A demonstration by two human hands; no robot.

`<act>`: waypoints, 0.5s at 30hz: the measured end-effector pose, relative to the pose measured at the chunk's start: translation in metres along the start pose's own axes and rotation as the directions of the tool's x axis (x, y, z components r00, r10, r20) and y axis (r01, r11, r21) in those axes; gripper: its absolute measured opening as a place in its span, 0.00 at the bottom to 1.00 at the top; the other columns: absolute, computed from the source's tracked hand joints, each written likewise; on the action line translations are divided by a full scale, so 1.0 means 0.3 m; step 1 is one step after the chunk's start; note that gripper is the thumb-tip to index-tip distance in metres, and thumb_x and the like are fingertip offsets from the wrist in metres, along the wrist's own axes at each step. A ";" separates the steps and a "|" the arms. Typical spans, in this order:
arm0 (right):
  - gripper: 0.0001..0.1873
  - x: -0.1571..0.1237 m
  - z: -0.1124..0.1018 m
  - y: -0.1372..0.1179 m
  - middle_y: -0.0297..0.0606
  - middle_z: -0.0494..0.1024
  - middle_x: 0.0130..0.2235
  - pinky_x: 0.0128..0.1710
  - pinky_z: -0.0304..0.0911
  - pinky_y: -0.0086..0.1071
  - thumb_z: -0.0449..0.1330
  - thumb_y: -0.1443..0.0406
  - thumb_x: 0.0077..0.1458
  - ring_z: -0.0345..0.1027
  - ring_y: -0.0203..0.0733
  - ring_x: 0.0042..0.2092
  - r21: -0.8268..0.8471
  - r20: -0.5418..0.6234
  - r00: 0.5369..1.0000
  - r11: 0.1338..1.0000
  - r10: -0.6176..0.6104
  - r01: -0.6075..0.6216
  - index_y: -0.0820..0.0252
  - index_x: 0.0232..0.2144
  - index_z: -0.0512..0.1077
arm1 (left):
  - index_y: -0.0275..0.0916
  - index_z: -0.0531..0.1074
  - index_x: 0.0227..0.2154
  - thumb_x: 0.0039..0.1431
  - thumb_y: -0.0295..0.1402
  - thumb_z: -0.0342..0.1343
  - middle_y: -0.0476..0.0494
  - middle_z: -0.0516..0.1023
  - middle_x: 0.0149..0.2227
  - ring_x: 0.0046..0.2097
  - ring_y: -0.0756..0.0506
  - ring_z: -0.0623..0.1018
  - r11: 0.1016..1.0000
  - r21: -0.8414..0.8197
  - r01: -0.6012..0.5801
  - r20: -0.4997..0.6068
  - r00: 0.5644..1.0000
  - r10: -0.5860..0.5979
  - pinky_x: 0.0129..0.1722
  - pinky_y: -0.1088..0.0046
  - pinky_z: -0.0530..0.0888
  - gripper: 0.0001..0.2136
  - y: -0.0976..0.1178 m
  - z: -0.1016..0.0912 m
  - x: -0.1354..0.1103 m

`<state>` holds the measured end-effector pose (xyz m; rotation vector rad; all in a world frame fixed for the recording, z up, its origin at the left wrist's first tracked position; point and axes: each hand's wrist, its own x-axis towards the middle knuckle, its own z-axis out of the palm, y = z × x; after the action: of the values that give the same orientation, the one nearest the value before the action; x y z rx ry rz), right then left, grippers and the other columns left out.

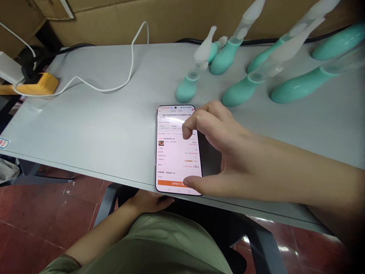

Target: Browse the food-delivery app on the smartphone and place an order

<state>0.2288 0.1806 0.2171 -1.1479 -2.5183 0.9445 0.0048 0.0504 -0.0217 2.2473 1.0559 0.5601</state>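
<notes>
A smartphone (173,160) lies face up at the table's front edge, its lit screen showing an order page with an orange bar at the bottom. Over its right side reaches my right hand (225,148), with the thumb stretched out at the orange bar. Its fingers are curled above the upper screen, well apart from the thumb, and nothing is held. Whether the thumb presses the glass I cannot tell. Below the table edge, my left hand (149,201) rests on my lap, holding nothing visible; one finger is stretched out and the others are partly hidden.
Several teal bulbs with clear tubes and white tips, such as this nearest one (186,89), stand along the back right. A white cable (132,57) crosses the table from a yellow power strip (47,83) at the left. Behind rises a cardboard wall (114,23).
</notes>
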 end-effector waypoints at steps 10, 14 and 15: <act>0.29 0.001 0.001 0.006 0.43 0.64 0.47 0.33 0.66 0.46 0.72 0.55 0.44 0.62 0.56 0.45 -0.014 0.005 1.000 1.000 -0.019 0.019 0.50 0.46 0.64 | 0.47 0.67 0.69 0.69 0.38 0.61 0.42 0.78 0.64 0.67 0.36 0.76 1.000 0.006 -0.019 -0.031 0.999 0.019 0.67 0.53 0.76 0.27 -0.008 0.015 -0.015; 0.29 -0.001 -0.013 0.012 0.42 0.64 0.47 0.32 0.68 0.45 0.72 0.54 0.45 0.63 0.54 0.45 0.005 -0.005 1.000 1.000 -0.029 0.029 0.49 0.45 0.63 | 0.48 0.66 0.69 0.69 0.38 0.61 0.42 0.78 0.64 0.67 0.37 0.76 1.000 0.005 -0.022 -0.032 0.999 0.022 0.67 0.54 0.75 0.28 -0.016 0.029 -0.020; 0.28 0.000 -0.016 0.011 0.42 0.65 0.47 0.32 0.69 0.45 0.71 0.55 0.45 0.63 0.53 0.44 0.007 -0.008 1.000 1.000 -0.028 0.028 0.49 0.45 0.63 | 0.47 0.66 0.69 0.69 0.38 0.61 0.42 0.78 0.64 0.67 0.37 0.76 1.000 0.003 -0.020 -0.028 0.999 0.020 0.67 0.54 0.75 0.28 -0.017 0.031 -0.021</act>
<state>0.2330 0.1843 0.2186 -1.1089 -2.5159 0.9399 0.0037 0.0450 -0.0329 2.2613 1.0493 0.6004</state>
